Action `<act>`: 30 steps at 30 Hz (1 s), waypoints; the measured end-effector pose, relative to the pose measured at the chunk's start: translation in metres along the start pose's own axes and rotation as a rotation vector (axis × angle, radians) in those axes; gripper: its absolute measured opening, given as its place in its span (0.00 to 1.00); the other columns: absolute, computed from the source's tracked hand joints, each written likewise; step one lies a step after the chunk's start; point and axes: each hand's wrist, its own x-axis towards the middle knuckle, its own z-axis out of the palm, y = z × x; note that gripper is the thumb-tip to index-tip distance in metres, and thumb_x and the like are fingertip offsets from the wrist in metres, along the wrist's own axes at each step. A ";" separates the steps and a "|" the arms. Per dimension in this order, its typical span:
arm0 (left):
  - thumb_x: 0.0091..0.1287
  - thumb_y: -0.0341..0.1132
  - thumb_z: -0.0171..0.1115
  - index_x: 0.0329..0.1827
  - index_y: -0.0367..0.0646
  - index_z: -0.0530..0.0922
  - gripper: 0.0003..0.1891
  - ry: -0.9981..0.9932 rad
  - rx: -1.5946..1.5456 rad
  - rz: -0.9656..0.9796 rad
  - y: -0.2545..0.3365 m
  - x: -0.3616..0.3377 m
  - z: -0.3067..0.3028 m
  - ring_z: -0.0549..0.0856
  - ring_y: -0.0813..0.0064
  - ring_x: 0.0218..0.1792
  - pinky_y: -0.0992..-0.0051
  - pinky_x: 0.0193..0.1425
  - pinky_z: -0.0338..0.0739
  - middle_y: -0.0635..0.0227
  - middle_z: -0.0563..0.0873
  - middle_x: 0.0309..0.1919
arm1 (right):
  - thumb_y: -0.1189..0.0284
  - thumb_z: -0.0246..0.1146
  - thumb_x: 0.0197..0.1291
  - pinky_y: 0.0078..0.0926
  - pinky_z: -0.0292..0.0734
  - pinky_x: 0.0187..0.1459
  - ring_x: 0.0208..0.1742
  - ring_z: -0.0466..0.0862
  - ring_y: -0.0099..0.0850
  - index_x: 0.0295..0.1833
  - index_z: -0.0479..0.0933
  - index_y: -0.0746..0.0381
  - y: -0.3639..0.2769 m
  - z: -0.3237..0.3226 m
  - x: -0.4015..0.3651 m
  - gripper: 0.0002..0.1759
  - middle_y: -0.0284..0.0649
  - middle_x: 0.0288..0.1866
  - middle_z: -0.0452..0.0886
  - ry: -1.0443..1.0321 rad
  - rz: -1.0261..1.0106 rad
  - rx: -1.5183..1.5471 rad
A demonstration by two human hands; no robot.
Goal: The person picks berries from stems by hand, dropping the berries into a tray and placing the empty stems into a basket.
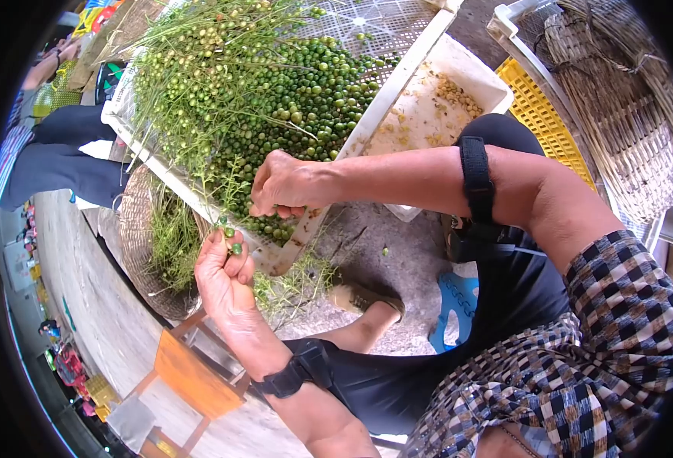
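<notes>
My left hand [226,276] is closed on a thin green sprig [230,233] with several round green berries at my fingertips. Just above it, over the near edge of the white plastic crate [172,183], my right hand [284,185] is curled with fingertips together. What those fingers hold, if anything, I cannot make out. Loose green berries [313,103] lie in the crate behind my right hand. A heap of berry-bearing stems [191,91] fills the crate's left side.
A wicker basket [134,229] holding stripped stems stands below the crate. A white tray [420,114] with yellowish bits, a yellow crate [546,114] and a woven basket [619,107] are at right. An orange stool [199,374] is lower left; another person's legs [69,160] are beside the crate.
</notes>
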 end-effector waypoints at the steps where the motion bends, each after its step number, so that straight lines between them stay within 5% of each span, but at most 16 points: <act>1: 0.58 0.30 0.58 0.37 0.37 0.70 0.08 -0.004 0.014 0.012 -0.001 0.001 -0.002 0.60 0.88 0.12 0.87 0.13 0.51 0.60 0.78 0.26 | 0.72 0.62 0.46 0.21 0.63 0.11 0.13 0.70 0.21 0.20 0.73 0.68 0.017 0.002 0.010 0.10 0.36 0.13 0.72 0.053 -0.010 -0.052; 6: 0.58 0.29 0.58 0.38 0.36 0.70 0.09 0.007 -0.011 0.018 0.001 -0.005 0.002 0.60 0.87 0.12 0.87 0.13 0.51 0.61 0.78 0.26 | 0.71 0.60 0.50 0.21 0.61 0.11 0.12 0.69 0.21 0.19 0.72 0.67 0.000 0.000 0.001 0.13 0.37 0.15 0.73 0.124 0.209 -0.084; 8: 0.58 0.29 0.58 0.38 0.36 0.70 0.09 0.018 -0.018 0.031 -0.001 -0.008 0.006 0.60 0.87 0.13 0.87 0.13 0.51 0.61 0.78 0.26 | 0.71 0.59 0.51 0.20 0.60 0.11 0.12 0.68 0.20 0.19 0.73 0.66 0.000 0.001 0.000 0.12 0.36 0.16 0.73 -0.045 0.082 0.139; 12: 0.58 0.29 0.58 0.38 0.36 0.70 0.08 0.012 -0.033 0.090 -0.002 -0.008 0.005 0.60 0.87 0.13 0.87 0.13 0.51 0.62 0.77 0.26 | 0.71 0.59 0.51 0.19 0.60 0.11 0.11 0.67 0.20 0.22 0.74 0.66 0.010 0.007 0.004 0.10 0.35 0.16 0.73 -0.068 0.044 0.210; 14: 0.58 0.29 0.58 0.38 0.36 0.70 0.09 -0.007 -0.043 0.044 0.000 -0.008 0.005 0.60 0.88 0.13 0.87 0.13 0.51 0.62 0.77 0.27 | 0.72 0.60 0.50 0.18 0.59 0.10 0.12 0.67 0.20 0.23 0.75 0.66 0.016 0.005 0.014 0.09 0.35 0.16 0.73 0.033 0.033 0.015; 15: 0.58 0.29 0.57 0.39 0.36 0.70 0.09 0.015 -0.033 0.037 0.001 -0.011 0.009 0.60 0.88 0.13 0.87 0.13 0.51 0.63 0.77 0.27 | 0.74 0.59 0.49 0.19 0.59 0.10 0.12 0.67 0.20 0.23 0.74 0.68 0.027 0.007 0.024 0.09 0.36 0.16 0.73 0.069 -0.099 0.025; 18: 0.58 0.28 0.57 0.40 0.35 0.68 0.10 0.024 -0.022 0.010 0.002 -0.010 0.009 0.60 0.88 0.13 0.87 0.13 0.50 0.64 0.76 0.27 | 0.75 0.58 0.49 0.20 0.60 0.09 0.11 0.68 0.20 0.23 0.74 0.69 0.048 0.002 0.036 0.08 0.37 0.16 0.73 0.231 -0.051 0.101; 20: 0.58 0.27 0.57 0.40 0.36 0.68 0.10 0.011 -0.019 -0.005 0.002 -0.006 0.005 0.60 0.88 0.13 0.87 0.13 0.50 0.64 0.75 0.27 | 0.78 0.56 0.47 0.20 0.61 0.10 0.12 0.70 0.22 0.25 0.74 0.71 0.033 -0.001 0.026 0.06 0.39 0.18 0.74 0.292 -0.151 -0.142; 22: 0.58 0.27 0.56 0.40 0.36 0.68 0.10 -0.005 -0.074 -0.022 0.003 -0.002 0.001 0.60 0.89 0.14 0.87 0.13 0.49 0.63 0.75 0.27 | 0.79 0.57 0.45 0.19 0.64 0.11 0.14 0.72 0.24 0.29 0.74 0.72 -0.024 -0.001 -0.010 0.06 0.41 0.19 0.75 0.318 0.292 0.351; 23: 0.58 0.27 0.56 0.40 0.36 0.68 0.10 -0.003 -0.077 -0.019 0.003 -0.002 0.001 0.60 0.89 0.14 0.87 0.13 0.49 0.63 0.75 0.27 | 0.79 0.58 0.42 0.20 0.66 0.13 0.15 0.73 0.24 0.31 0.74 0.72 0.020 -0.006 0.010 0.08 0.41 0.20 0.75 0.065 0.070 0.114; 24: 0.58 0.27 0.56 0.40 0.36 0.68 0.09 0.000 -0.087 -0.025 0.002 -0.002 0.002 0.59 0.89 0.14 0.87 0.13 0.49 0.63 0.75 0.27 | 0.79 0.58 0.42 0.20 0.66 0.13 0.15 0.73 0.24 0.31 0.74 0.72 0.037 -0.003 0.017 0.08 0.41 0.20 0.75 0.063 0.071 0.113; 26: 0.58 0.27 0.56 0.40 0.37 0.68 0.09 0.005 -0.093 -0.033 0.002 -0.003 0.001 0.59 0.89 0.14 0.87 0.13 0.49 0.63 0.75 0.27 | 0.78 0.59 0.41 0.20 0.66 0.14 0.16 0.73 0.24 0.33 0.74 0.72 0.050 0.003 0.021 0.11 0.40 0.20 0.76 -0.177 -0.456 0.180; 27: 0.59 0.27 0.56 0.40 0.37 0.68 0.09 -0.002 -0.093 -0.040 0.003 -0.002 0.002 0.59 0.88 0.14 0.87 0.13 0.49 0.63 0.75 0.28 | 0.77 0.60 0.43 0.19 0.64 0.13 0.15 0.72 0.22 0.30 0.75 0.71 0.033 0.008 0.013 0.08 0.39 0.20 0.76 -0.141 -0.116 0.290; 30: 0.59 0.27 0.56 0.39 0.37 0.68 0.09 0.006 -0.101 -0.045 0.005 -0.004 0.004 0.59 0.88 0.14 0.87 0.13 0.50 0.63 0.75 0.28 | 0.77 0.60 0.44 0.19 0.62 0.12 0.14 0.71 0.21 0.26 0.75 0.70 0.023 0.011 0.011 0.06 0.38 0.20 0.75 -0.125 -0.053 0.275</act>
